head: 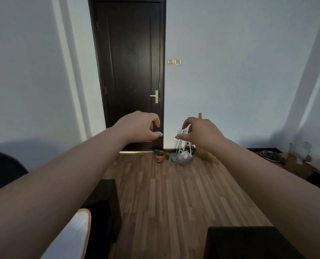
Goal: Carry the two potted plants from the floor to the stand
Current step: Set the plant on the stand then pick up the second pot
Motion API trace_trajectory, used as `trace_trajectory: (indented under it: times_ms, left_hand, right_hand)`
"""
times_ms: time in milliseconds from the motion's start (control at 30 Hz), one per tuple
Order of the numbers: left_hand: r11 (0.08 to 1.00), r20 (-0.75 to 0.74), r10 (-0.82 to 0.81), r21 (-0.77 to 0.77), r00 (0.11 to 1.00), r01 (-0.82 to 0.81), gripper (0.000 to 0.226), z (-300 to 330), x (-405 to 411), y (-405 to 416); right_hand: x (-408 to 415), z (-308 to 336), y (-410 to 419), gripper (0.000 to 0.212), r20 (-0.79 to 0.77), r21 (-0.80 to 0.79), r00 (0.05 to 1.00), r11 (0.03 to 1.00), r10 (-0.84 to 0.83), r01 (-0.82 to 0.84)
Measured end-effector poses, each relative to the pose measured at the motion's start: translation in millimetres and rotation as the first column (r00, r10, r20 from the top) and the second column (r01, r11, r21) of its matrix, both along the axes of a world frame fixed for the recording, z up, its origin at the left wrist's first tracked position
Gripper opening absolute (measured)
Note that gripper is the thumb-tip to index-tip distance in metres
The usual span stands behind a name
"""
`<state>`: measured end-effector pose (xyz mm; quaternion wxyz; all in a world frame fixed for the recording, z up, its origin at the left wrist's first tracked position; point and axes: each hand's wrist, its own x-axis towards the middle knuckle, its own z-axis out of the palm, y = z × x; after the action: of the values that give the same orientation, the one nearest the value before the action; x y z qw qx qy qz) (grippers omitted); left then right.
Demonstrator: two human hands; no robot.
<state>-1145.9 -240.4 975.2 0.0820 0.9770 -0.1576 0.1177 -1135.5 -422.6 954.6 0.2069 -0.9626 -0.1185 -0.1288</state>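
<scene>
Head view: the left hand [139,127] and right hand [198,132] are held out loosely curled, holding nothing. One plant [160,156] is seen on the floor [174,193] by the door [131,71]. A hasty grab could tip it.

Pale bluish-white walls [239,53] close the far end of a dim room. A dark wooden door [131,71] with a pale metal handle [154,96] stands at far centre, two light switches [174,61] just to its right. Wood-plank flooring [174,193] runs toward it. Dark furniture [103,208] sits near left.
</scene>
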Motion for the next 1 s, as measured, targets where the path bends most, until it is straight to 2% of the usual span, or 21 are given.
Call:
trace_trajectory:
  times_ms: [400,700,1000]
  left_hand:
    - [0.999,-0.004,-0.033,0.027,0.999,0.033,0.038,-14,255,4]
    - [0.999,0.012,0.03,-0.014,0.999,-0.03,0.037,13,459,12]
    - [0.999,-0.028,0.023,0.031,0.999,-0.022,0.039,-10,643,34]
  right_hand:
    - [253,-8,13,0.045,0.012,-0.021,1.0,1.0,0.008,-0.008]
    - [465,14,19,0.045,0.028,-0.043,0.999,0.998,0.047,-0.046]
    - [651,-9,46,0.043,-0.014,-0.041,0.996,0.996,0.083,-0.084]
